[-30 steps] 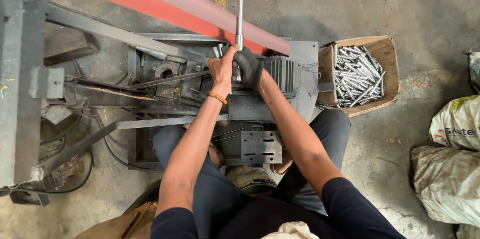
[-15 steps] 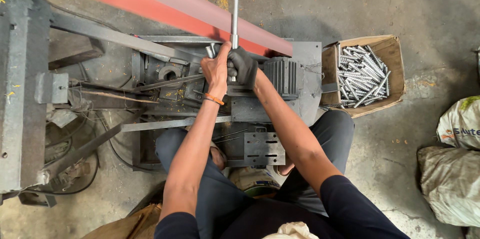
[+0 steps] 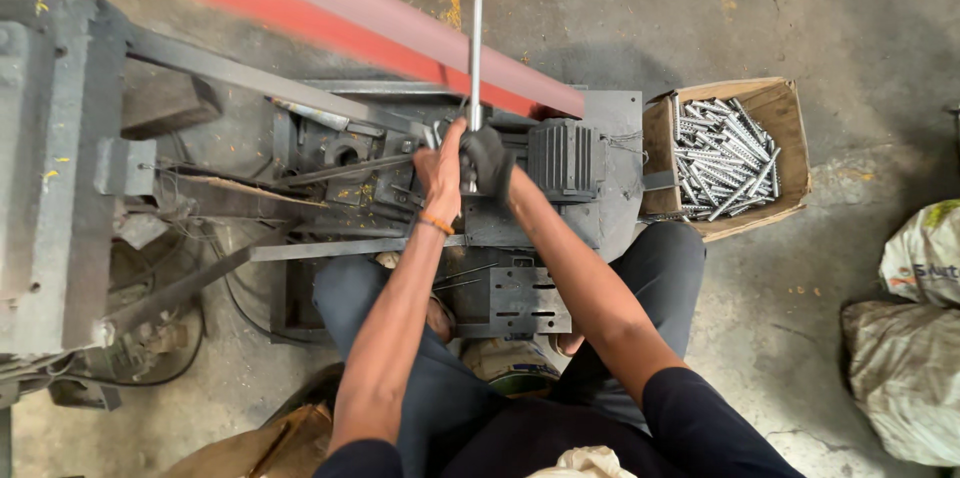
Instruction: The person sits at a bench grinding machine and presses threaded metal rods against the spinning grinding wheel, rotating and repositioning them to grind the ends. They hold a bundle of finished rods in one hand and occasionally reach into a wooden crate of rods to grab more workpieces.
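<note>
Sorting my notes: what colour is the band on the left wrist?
Orange, a thin wristband, clearest in the head view.

floor: grey concrete floor (image 3: 820,8), dirty, with little yellow specks | right side: two full white sacks (image 3: 915,338) on the floor | left side: a big grey metal frame (image 3: 60,188) | light: bright and even
</note>
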